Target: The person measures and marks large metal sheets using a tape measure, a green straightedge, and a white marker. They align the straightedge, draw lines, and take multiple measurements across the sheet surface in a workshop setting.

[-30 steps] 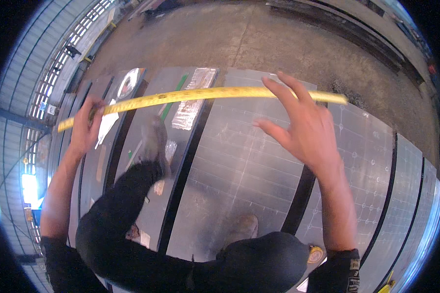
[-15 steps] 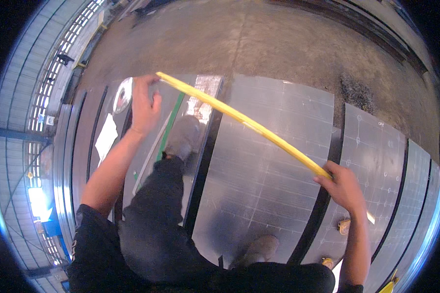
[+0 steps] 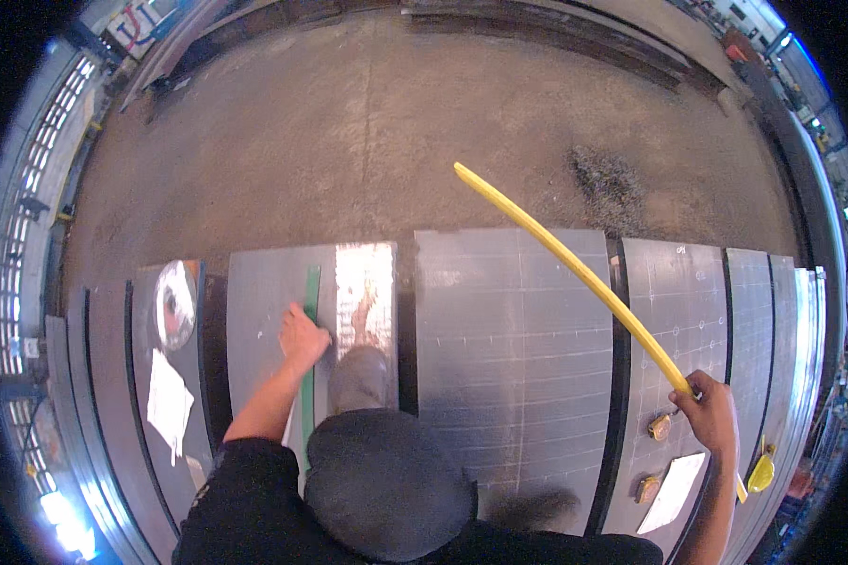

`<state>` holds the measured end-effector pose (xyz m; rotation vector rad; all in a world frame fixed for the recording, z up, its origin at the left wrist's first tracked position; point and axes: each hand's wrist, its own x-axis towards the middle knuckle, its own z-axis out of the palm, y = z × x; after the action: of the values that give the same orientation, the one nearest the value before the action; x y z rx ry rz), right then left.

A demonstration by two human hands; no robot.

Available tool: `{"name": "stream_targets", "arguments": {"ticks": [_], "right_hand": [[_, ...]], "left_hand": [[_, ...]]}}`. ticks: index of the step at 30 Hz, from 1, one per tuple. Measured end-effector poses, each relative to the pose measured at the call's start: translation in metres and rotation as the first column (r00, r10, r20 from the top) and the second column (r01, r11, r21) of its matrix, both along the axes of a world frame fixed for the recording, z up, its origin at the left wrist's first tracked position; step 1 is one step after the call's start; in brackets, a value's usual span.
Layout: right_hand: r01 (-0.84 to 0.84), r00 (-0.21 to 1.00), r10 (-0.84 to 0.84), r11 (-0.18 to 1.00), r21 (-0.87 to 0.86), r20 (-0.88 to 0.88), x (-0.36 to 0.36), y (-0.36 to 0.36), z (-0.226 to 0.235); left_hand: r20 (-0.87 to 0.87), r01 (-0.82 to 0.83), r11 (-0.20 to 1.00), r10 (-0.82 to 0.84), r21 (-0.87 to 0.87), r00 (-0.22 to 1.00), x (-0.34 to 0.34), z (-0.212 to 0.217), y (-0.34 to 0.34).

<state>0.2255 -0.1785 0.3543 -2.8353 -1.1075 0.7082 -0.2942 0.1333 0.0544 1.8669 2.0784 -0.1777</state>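
My right hand (image 3: pixel 709 411) is closed around a long, narrow yellow strip (image 3: pixel 589 275) near its lower end. The strip slants up and left, over the middle steel plate, and its far tip is above the floor. A short yellow piece also shows beyond my right forearm. Low over the left-hand plate, my left hand (image 3: pixel 303 339) is beside a straight green strip (image 3: pixel 312 287) that lies lengthwise there. Its thumb and fingers are apart, with the thumb across the green strip; whether they touch it I cannot tell.
Grey steel plates (image 3: pixel 509 377) with chalk lines lie side by side, dark gaps between them. Two tape measures (image 3: pixel 660 427) and a white sheet (image 3: pixel 674 492) lie at right. At left are a shiny disc (image 3: pixel 174 303) and a torn white sheet (image 3: pixel 168 400). My shoe (image 3: pixel 360 379) stands between.
My left hand has left the yellow strip's far end and come down to the green strip. My right hand still holds the yellow strip. The view has shifted and my body leans forward.
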Motion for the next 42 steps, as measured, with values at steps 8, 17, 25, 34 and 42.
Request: {"name": "stream_targets", "arguments": {"ticks": [8, 17, 25, 34, 42], "right_hand": [[-0.123, 0.984, 0.135, 0.987, -0.105, 0.114, -0.055, 0.108, 0.045], [-0.277, 0.9, 0.355, 0.913, -0.299, 0.251, -0.087, 0.345, 0.065], [-0.505, 0.805, 0.581, 0.778, -0.373, 0.122, -0.084, 0.574, 0.044], [-0.836, 0.295, 0.933, 0.357, -0.417, 0.206, -0.203, 0.874, -0.002], [-0.951, 0.276, 0.919, 0.303, -0.058, 0.28, -0.411, 0.944, 0.119]], "left_hand": [[-0.004, -0.089, 0.969, 0.093, 0.231, 0.996, -0.121, -0.021, 0.035], [-0.185, -0.27, 0.909, 0.339, 0.318, 0.923, -0.176, -0.038, 0.088], [0.072, -0.511, 0.808, 0.514, 0.292, 0.855, -0.163, -0.048, 0.092], [0.304, -0.593, 0.74, 0.513, 0.316, 0.803, -0.178, -0.062, 0.074], [0.279, -0.742, 0.669, 0.72, -0.035, 0.636, -0.182, -0.077, 0.063]]}}
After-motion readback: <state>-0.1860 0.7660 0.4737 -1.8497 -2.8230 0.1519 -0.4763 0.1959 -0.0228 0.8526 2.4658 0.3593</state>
